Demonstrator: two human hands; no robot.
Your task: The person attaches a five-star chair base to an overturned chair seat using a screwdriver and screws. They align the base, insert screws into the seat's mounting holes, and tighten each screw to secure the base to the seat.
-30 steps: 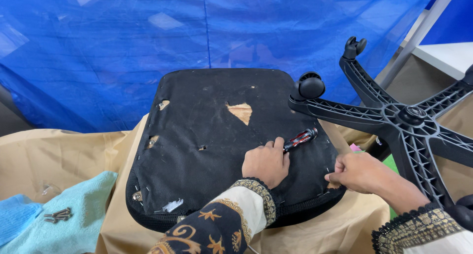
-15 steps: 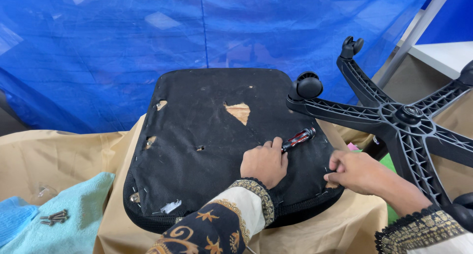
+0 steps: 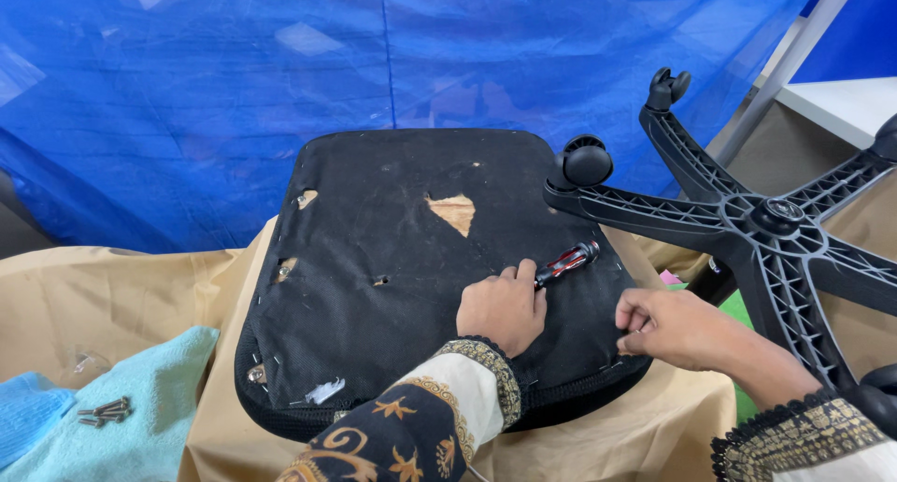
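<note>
Lying upside down on the tan cloth (image 3: 121,286), the black seat (image 3: 402,258) faces up. The left hand (image 3: 503,309) is closed around a screwdriver (image 3: 566,262) (pointing up and right). The right hand (image 3: 675,325) pinches the seat's right edge, fingers together.

head camera, looking down, near the hands (image 3: 579,318)
</note>
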